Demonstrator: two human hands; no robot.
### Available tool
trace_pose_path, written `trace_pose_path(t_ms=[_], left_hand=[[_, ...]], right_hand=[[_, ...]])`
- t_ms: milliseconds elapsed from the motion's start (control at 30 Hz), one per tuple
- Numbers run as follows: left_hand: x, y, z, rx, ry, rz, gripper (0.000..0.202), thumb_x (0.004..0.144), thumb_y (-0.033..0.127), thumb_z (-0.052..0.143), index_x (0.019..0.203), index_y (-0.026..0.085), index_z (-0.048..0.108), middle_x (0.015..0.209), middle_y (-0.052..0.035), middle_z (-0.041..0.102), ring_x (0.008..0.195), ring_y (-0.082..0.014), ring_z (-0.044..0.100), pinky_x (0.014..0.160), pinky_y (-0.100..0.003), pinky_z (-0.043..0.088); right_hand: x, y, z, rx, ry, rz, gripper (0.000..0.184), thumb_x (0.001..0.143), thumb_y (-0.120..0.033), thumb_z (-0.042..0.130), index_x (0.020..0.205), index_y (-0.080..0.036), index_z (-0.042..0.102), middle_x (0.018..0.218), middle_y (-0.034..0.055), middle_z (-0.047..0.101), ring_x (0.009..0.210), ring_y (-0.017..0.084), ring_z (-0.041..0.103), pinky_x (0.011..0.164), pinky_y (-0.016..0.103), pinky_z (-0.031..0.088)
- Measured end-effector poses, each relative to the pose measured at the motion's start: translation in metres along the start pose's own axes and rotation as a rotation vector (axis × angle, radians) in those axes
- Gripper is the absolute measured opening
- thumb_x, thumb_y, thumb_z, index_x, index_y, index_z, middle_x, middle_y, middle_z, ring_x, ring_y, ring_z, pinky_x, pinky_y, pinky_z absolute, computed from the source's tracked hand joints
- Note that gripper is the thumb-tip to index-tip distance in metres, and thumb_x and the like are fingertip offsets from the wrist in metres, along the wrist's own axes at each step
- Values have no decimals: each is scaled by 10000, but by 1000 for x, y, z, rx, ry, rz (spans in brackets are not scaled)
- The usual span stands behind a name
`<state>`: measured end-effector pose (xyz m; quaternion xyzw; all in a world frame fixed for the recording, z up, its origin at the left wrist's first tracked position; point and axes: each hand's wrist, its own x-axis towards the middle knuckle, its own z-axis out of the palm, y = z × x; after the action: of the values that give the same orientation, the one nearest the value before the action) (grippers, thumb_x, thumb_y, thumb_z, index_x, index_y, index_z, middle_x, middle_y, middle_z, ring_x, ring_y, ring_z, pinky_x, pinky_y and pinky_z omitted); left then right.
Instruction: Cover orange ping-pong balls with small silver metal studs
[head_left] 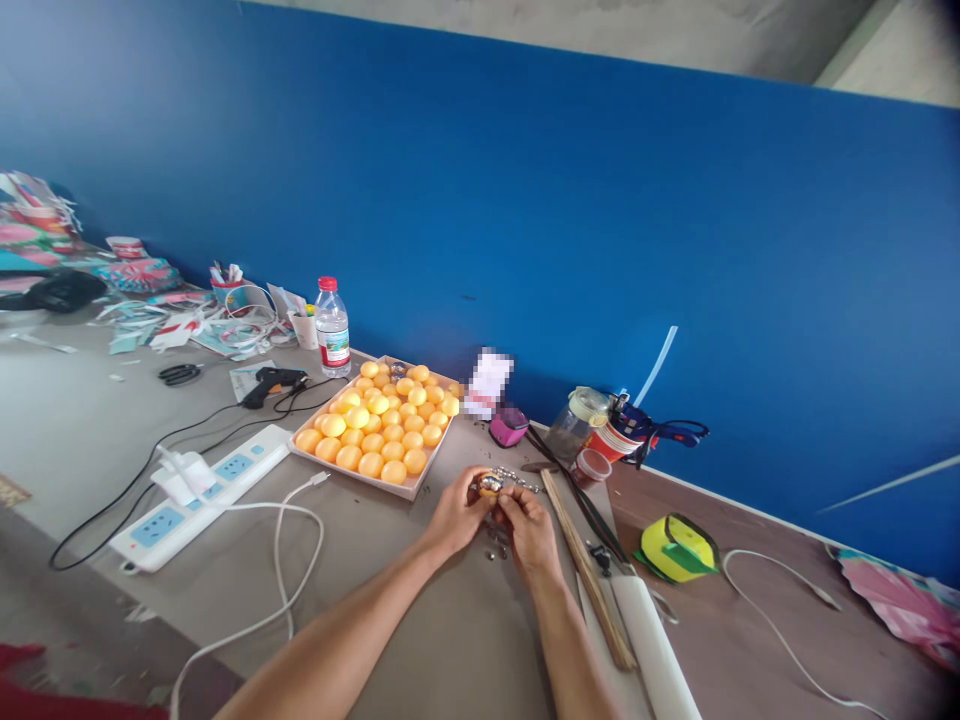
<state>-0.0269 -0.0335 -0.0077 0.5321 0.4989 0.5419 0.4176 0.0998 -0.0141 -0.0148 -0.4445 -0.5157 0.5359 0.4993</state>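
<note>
My left hand [459, 512] and my right hand [527, 520] meet over the grey table [420, 620], both pinched around a small orange ball with a shiny metal piece [491, 484] on it. Small metal parts [517, 480] lie scattered on the table just beyond and under my fingers. A shallow tray [409, 488] filled with several orange balls [379, 420] sits just left of my left hand.
A white power strip [196, 493] with a charger and cables lies at left. A glue gun [271, 382], scissors [180, 373] and a water bottle [332, 327] stand behind it. Wooden sticks [585, 570], a white roll [652, 640], yellow tape dispenser [679, 547], jar [577, 420] and cups sit at right.
</note>
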Motion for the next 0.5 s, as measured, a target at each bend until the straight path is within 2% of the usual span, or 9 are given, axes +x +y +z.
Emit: trace_pose_path(t_ms=[233,500], left_hand=[[-4,3,0,27,-29,11,322,766,252,571,1075,166,542,991,-56,651,841,-161,613,764,-277,487],[-5,5,0,73,-18,35,309,754,224,570,1060,187,557,966,-38,664,816,-162,620,737,-271,489]], right_hand=[[-2,-8,0,137,-3,162,210,603,-336,672,687,-178,561,498,-40,544,468,122,484,500,252,384],[-2,-8,1,170,-9,171,225,597,-336,671,663,-202,503,499,-39,564,475,135,518,521,271,423]])
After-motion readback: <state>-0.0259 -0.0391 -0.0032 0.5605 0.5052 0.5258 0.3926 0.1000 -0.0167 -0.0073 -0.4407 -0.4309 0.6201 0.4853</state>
